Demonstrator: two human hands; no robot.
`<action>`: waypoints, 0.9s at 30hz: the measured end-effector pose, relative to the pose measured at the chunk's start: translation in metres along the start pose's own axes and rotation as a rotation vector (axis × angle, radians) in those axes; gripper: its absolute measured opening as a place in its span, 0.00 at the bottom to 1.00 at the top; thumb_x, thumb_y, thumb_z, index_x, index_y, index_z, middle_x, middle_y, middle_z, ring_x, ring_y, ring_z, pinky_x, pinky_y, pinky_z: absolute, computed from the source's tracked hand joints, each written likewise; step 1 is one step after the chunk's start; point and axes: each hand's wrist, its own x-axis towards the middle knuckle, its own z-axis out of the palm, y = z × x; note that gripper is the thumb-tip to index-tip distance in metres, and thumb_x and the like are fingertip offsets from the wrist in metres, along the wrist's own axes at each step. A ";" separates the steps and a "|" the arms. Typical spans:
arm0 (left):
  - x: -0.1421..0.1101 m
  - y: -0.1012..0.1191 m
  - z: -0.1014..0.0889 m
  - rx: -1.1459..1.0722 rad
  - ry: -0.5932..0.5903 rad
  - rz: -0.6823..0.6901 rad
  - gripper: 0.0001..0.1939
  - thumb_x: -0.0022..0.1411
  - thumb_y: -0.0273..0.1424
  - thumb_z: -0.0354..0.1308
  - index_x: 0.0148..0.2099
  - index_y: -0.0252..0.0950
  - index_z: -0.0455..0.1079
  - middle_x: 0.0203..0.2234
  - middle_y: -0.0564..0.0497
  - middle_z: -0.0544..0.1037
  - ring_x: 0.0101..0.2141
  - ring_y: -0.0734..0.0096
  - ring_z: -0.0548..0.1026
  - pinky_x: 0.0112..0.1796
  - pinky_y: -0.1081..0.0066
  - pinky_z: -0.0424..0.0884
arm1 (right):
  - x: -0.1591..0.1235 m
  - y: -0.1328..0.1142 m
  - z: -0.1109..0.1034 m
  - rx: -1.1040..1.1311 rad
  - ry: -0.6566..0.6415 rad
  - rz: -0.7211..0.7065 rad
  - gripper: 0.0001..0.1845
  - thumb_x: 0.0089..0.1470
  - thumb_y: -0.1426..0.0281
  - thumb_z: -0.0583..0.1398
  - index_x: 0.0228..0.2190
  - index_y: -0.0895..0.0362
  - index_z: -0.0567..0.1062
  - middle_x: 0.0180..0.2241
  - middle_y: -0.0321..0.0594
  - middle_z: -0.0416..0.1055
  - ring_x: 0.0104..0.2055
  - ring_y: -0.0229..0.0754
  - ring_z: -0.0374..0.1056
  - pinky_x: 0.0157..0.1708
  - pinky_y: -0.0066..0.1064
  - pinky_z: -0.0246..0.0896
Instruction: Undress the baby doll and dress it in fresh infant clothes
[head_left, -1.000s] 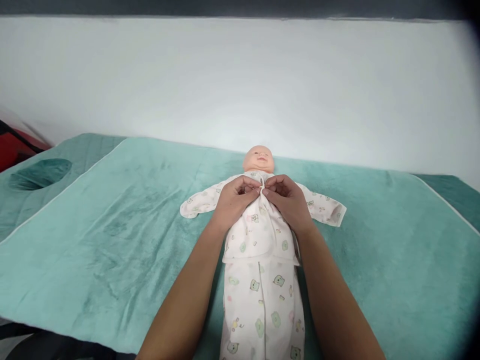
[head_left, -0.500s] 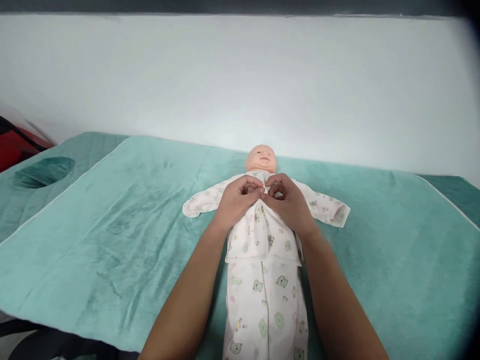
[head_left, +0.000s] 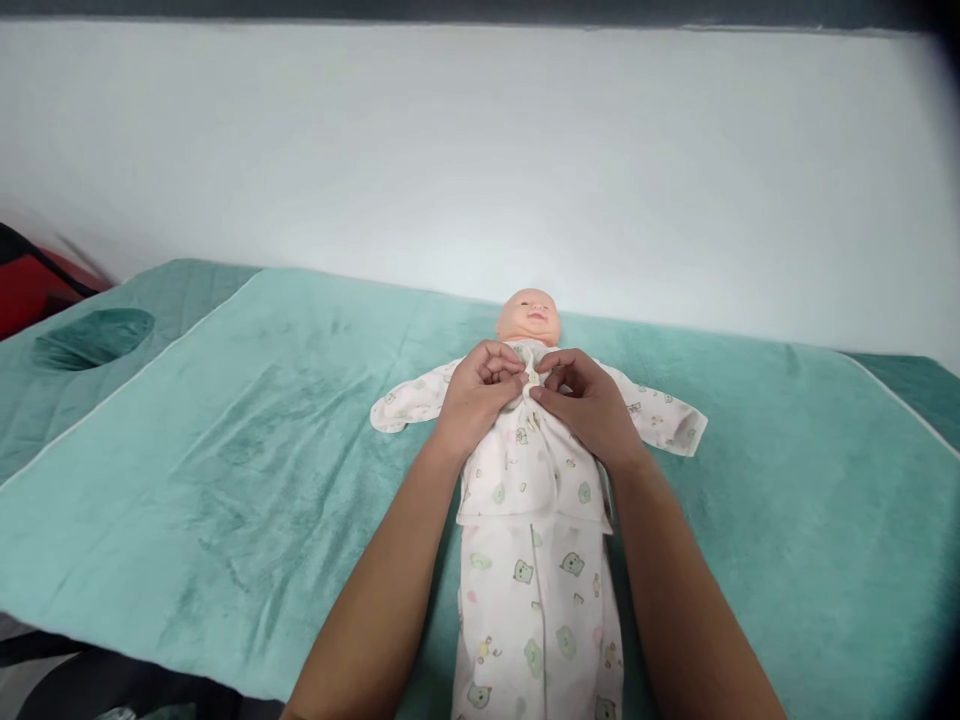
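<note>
A baby doll (head_left: 528, 316) lies on its back, dressed in a white printed baby shirt (head_left: 525, 485) and matching trousers (head_left: 517, 620). Both sleeves stretch out to the sides. At the chest, my left hand (head_left: 486, 390) pinches the shirt's front edge from the left. From the right, my right hand (head_left: 581, 395) pinches the other side of the front opening. A small strip of gathered cloth shows between my fingertips. Whether a button or snap is held there is too small to tell.
The doll rests on a teal cover (head_left: 262, 450) over a bed. A pale wall (head_left: 480, 150) rises behind its head. At the far left are a round hole (head_left: 94, 338) in the bedding and a red and black object (head_left: 30, 285). Dark items (head_left: 112, 685) sit below the front left edge.
My fingertips have drawn slightly apart, and more of the shirt's front opening shows between them. Both hands stay at the doll's chest. The view has shifted slightly.
</note>
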 end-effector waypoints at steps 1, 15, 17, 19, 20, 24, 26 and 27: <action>0.000 0.000 0.000 -0.006 -0.004 0.003 0.10 0.54 0.30 0.64 0.37 0.38 0.67 0.22 0.59 0.67 0.20 0.83 0.59 0.23 0.77 0.54 | 0.000 0.000 0.000 0.014 0.008 0.004 0.14 0.49 0.63 0.66 0.38 0.52 0.74 0.25 0.30 0.63 0.25 0.34 0.55 0.25 0.27 0.52; 0.001 0.001 0.001 0.052 -0.037 0.007 0.10 0.58 0.32 0.62 0.43 0.39 0.70 0.28 0.56 0.71 0.24 0.80 0.64 0.24 0.77 0.59 | 0.002 0.004 -0.002 0.089 0.026 0.029 0.08 0.52 0.63 0.64 0.33 0.53 0.77 0.21 0.30 0.59 0.22 0.33 0.51 0.20 0.27 0.48; 0.001 0.002 0.000 0.106 -0.024 0.018 0.09 0.57 0.31 0.62 0.41 0.39 0.71 0.25 0.56 0.69 0.24 0.79 0.64 0.25 0.76 0.58 | 0.002 0.003 -0.002 0.079 0.033 0.021 0.08 0.52 0.63 0.64 0.33 0.54 0.78 0.21 0.30 0.60 0.22 0.33 0.51 0.20 0.27 0.48; 0.001 0.002 0.000 0.151 -0.020 0.019 0.07 0.57 0.31 0.62 0.40 0.38 0.72 0.22 0.58 0.66 0.23 0.79 0.62 0.25 0.76 0.57 | 0.002 0.003 -0.002 0.075 0.033 0.018 0.08 0.52 0.63 0.64 0.32 0.54 0.78 0.22 0.31 0.61 0.22 0.33 0.52 0.20 0.26 0.48; 0.001 0.002 -0.001 0.160 -0.020 0.016 0.07 0.57 0.31 0.62 0.40 0.38 0.72 0.21 0.58 0.64 0.23 0.79 0.62 0.24 0.76 0.56 | 0.002 0.002 -0.001 0.074 0.037 0.023 0.08 0.51 0.63 0.64 0.32 0.54 0.79 0.22 0.31 0.62 0.22 0.33 0.52 0.19 0.26 0.48; 0.002 0.001 -0.001 0.121 -0.014 0.010 0.07 0.58 0.32 0.62 0.38 0.37 0.72 0.21 0.57 0.65 0.23 0.79 0.62 0.25 0.76 0.56 | 0.003 0.002 0.000 0.047 0.091 0.056 0.09 0.50 0.64 0.65 0.33 0.55 0.78 0.23 0.31 0.65 0.22 0.32 0.54 0.20 0.25 0.49; 0.002 0.000 -0.001 0.097 -0.016 0.009 0.07 0.57 0.32 0.63 0.38 0.36 0.72 0.22 0.56 0.68 0.24 0.79 0.64 0.26 0.77 0.58 | 0.003 0.002 0.001 0.033 0.116 0.067 0.09 0.49 0.63 0.65 0.33 0.55 0.77 0.23 0.31 0.66 0.23 0.32 0.55 0.20 0.25 0.50; 0.002 -0.001 -0.001 0.091 -0.019 0.008 0.07 0.57 0.32 0.63 0.38 0.36 0.72 0.22 0.56 0.69 0.24 0.79 0.64 0.26 0.77 0.58 | 0.003 0.002 0.002 0.028 0.123 0.074 0.10 0.49 0.63 0.66 0.33 0.55 0.77 0.23 0.31 0.66 0.23 0.32 0.56 0.20 0.25 0.50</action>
